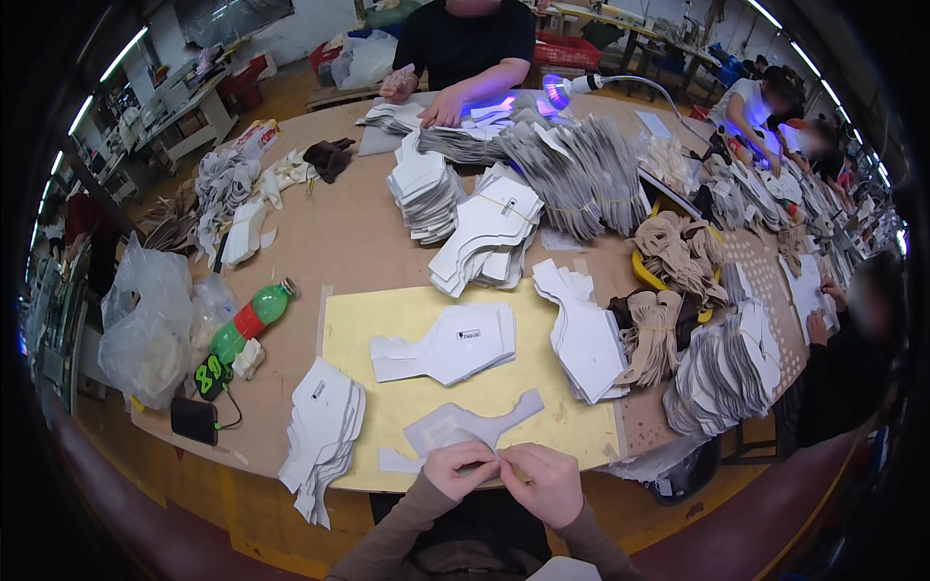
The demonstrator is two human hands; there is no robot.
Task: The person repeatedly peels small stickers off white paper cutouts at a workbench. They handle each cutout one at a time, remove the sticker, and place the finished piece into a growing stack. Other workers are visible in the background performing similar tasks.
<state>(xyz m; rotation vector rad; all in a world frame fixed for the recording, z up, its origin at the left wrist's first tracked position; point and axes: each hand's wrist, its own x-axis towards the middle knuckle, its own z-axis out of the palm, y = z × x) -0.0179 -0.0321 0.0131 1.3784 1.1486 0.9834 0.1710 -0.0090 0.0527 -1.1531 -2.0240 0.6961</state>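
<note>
At the near edge of the yellow sheet [368, 339], my left hand [461, 473] and my right hand [544, 482] meet with fingertips pinched together. Between them is the edge of a light grey cut fabric piece [450, 426], shaped like a shoe upper part. Its narrow arm points to the far right, and another end shows left of my left hand. My fingers hide the pinched spot. Just beyond lies a stack of white cut pieces [446, 344] with a small dark label. More white stacks flank it, one at the left [325, 426] and one at the right [581, 334].
A green bottle [254, 320], a clear plastic bag [150, 329] and a black power bank [194, 421] lie at the left. Tall grey-white stacks [572, 174] and beige bundles [678, 257] fill the far and right side. Across the table a person [465, 58] handles pieces under a purple-lit lamp [560, 89].
</note>
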